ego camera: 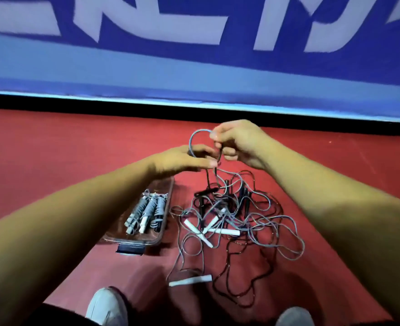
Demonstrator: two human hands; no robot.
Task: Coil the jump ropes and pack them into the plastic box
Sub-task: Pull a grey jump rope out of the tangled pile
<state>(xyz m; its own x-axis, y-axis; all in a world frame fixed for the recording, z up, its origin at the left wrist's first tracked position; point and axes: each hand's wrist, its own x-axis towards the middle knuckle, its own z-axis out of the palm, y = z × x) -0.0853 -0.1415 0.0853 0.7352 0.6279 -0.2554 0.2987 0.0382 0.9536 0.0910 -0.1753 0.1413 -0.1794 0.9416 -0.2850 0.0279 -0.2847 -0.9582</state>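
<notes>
My right hand (239, 143) pinches a loop of the gray rope (190, 141); my left hand (182, 158) seems to pinch it too. The rope hangs down to the pile (239, 222). The plastic box (135, 241) sits below my left hand, the nearer one.

I see a red floor (53, 161) under everything. A black strip (100, 107) runs where it meets a blue banner (194, 57), which has big pale lettering and a lighter blue band below. The loose jump ropes (239, 222) are grey and dark cords, with white handles (224, 231) and black handles (201, 208). The box (168, 208) is clear plastic with a dark latch (130, 250). The coiled ropes (147, 210) inside are grey, with pale and black ends. The shoes (107, 307) are light grey.
</notes>
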